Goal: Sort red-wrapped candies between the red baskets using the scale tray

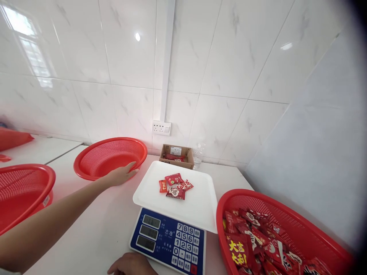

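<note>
My left hand (124, 175) reaches out to the near right side of an upright-standing red plastic basket (96, 152), its fingers stretched and apart against the rim. At the bottom edge of the view, my right hand (132, 264) lies by the lower left corner of a blue and white digital scale (162, 244). Its fingers bend downward and are partly cut off, so its grip cannot be made out. On the scale's white tray (197, 202) lie several small red candy packets (175, 192).
A large red basket (289, 208) full of red candy packets (258, 244) stands to the right. Another red basket (25, 170) is at the left. Behind the tray are a small cardboard box (187, 165) with red packets and a clear plastic container (199, 152) near the tiled wall.
</note>
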`<state>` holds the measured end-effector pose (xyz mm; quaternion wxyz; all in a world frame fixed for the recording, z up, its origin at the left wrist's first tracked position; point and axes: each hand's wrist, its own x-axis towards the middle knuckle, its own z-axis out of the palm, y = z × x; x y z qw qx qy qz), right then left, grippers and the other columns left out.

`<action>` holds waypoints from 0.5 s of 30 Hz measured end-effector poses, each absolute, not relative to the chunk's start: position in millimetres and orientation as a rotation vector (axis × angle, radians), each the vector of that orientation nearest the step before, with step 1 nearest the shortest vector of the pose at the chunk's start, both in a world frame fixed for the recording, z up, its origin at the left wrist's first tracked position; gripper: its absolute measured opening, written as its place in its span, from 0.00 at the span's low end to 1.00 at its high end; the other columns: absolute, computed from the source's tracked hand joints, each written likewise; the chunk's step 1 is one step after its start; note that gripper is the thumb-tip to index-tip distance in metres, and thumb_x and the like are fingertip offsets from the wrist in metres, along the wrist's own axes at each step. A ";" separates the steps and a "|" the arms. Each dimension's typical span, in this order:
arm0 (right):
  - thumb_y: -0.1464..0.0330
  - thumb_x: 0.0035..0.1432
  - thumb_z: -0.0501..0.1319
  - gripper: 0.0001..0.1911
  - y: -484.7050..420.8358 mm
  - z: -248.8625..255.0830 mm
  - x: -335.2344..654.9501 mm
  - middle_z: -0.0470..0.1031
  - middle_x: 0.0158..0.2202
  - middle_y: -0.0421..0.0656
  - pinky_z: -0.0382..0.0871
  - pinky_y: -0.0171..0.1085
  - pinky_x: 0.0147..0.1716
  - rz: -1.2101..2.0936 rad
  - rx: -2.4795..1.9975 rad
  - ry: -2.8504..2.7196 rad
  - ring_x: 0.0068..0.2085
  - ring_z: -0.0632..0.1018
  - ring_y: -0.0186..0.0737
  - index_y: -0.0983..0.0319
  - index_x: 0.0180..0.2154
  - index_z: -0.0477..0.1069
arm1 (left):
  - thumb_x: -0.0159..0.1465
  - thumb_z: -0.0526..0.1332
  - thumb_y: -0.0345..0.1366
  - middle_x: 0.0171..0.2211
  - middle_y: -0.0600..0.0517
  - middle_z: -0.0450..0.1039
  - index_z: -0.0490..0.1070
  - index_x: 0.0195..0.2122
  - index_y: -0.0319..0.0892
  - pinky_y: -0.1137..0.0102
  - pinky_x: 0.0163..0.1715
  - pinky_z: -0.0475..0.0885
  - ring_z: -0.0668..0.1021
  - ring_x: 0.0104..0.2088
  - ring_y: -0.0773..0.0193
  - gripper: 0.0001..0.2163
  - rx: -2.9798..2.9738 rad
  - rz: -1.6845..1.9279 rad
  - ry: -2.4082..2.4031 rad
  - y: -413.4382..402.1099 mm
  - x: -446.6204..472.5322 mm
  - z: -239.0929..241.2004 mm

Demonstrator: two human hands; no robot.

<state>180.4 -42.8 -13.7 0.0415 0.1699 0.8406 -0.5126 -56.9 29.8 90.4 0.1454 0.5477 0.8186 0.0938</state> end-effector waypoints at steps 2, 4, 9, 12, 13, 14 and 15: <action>0.66 0.54 0.63 0.21 -42.3 -6.9 181.7 0.79 0.45 0.50 0.72 0.34 0.44 -1.564 0.534 2.549 0.42 0.81 0.45 0.63 0.50 0.76 | 0.65 0.41 0.58 0.53 0.35 0.73 0.48 0.68 0.43 0.51 0.42 0.73 0.78 0.48 0.39 0.34 1.608 0.264 2.331 25.4 -49.3 87.7; 0.66 0.55 0.63 0.21 -42.2 -1.1 182.3 0.79 0.46 0.50 0.71 0.34 0.45 -1.551 0.539 2.538 0.42 0.81 0.44 0.63 0.51 0.75 | 0.65 0.41 0.58 0.59 0.37 0.67 0.47 0.68 0.46 0.49 0.47 0.70 0.73 0.54 0.39 0.34 1.668 0.278 2.287 24.1 -36.9 88.0; 0.69 0.55 0.63 0.21 -43.4 7.1 181.7 0.80 0.45 0.51 0.71 0.34 0.47 -1.534 0.547 2.523 0.44 0.81 0.44 0.65 0.51 0.75 | 0.67 0.44 0.54 0.70 0.43 0.42 0.44 0.69 0.43 0.50 0.63 0.50 0.46 0.69 0.47 0.33 1.896 0.312 2.140 29.4 7.4 97.6; 0.70 0.55 0.63 0.20 -43.6 10.2 181.4 0.80 0.46 0.52 0.71 0.35 0.47 -1.506 0.561 2.515 0.45 0.80 0.46 0.65 0.51 0.75 | 0.67 0.46 0.54 0.71 0.48 0.35 0.43 0.69 0.47 0.52 0.65 0.43 0.39 0.69 0.52 0.32 2.031 0.257 1.958 35.9 35.8 100.3; 0.69 0.55 0.63 0.20 -43.5 10.5 181.3 0.80 0.46 0.52 0.71 0.36 0.47 -1.494 0.559 2.517 0.46 0.80 0.46 0.65 0.51 0.75 | 0.66 0.47 0.55 0.71 0.48 0.34 0.42 0.69 0.48 0.52 0.65 0.43 0.38 0.69 0.52 0.33 2.060 0.229 1.894 38.7 44.2 99.8; 0.69 0.55 0.63 0.20 -43.4 10.3 181.2 0.80 0.45 0.51 0.72 0.36 0.46 -1.486 0.553 2.519 0.45 0.81 0.46 0.64 0.51 0.75 | 0.65 0.48 0.57 0.71 0.47 0.34 0.41 0.69 0.49 0.51 0.65 0.44 0.39 0.69 0.52 0.35 2.080 0.198 1.835 42.1 51.9 98.7; 0.69 0.55 0.63 0.20 -43.3 9.5 180.9 0.80 0.45 0.51 0.72 0.35 0.46 -1.486 0.552 2.518 0.45 0.81 0.46 0.64 0.50 0.76 | 0.64 0.50 0.58 0.71 0.45 0.34 0.40 0.69 0.49 0.50 0.64 0.44 0.39 0.69 0.51 0.36 2.094 0.169 1.787 46.0 58.7 97.1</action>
